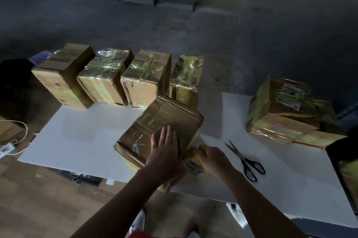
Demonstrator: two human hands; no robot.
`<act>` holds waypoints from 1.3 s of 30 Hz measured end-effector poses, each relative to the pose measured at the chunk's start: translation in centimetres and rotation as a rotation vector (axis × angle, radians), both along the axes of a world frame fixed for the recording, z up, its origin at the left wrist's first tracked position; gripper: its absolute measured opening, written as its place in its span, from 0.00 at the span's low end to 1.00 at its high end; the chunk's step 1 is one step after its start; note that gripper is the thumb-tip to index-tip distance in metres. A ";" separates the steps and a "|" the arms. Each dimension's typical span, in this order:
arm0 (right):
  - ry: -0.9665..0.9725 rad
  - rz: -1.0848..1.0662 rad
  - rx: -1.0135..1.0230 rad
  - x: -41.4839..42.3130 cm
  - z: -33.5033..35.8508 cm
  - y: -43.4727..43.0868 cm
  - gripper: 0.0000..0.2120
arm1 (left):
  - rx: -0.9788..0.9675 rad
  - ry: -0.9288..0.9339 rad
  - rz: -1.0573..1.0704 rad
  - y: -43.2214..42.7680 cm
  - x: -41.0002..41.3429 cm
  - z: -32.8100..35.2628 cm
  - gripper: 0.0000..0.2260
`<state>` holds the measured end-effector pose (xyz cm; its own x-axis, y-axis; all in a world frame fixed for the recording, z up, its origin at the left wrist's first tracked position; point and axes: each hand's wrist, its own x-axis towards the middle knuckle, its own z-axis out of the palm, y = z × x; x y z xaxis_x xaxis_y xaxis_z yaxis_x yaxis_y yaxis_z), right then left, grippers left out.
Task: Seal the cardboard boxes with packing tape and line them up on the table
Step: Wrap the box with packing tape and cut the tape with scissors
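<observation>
You are pressing your left hand (164,148) flat on the closed cardboard box (155,121), fingers straight and together, so its contents are not showing. The box is sitting at the middle of the table's (77,137) near edge, its long axis running from that edge toward the far edge and skewed right. Your right hand (211,157) is curling its fingers round the one tape roll (195,168), touching the box's right side. One pair of scissors (246,160) is lying just right of it. Four taped boxes (145,79) are standing in a row along the far edge. More taped cartons (280,110) are sitting heaped at the right end, and their number is unclear.
</observation>
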<state>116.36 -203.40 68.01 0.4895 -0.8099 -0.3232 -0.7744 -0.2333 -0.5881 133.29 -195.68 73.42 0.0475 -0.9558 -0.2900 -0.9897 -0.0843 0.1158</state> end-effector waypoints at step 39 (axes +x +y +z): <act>-0.114 -0.079 0.010 -0.4 1.3 0.3 0.19 | -0.299 0.148 -0.016 0.0 -3.1 1.0 0.24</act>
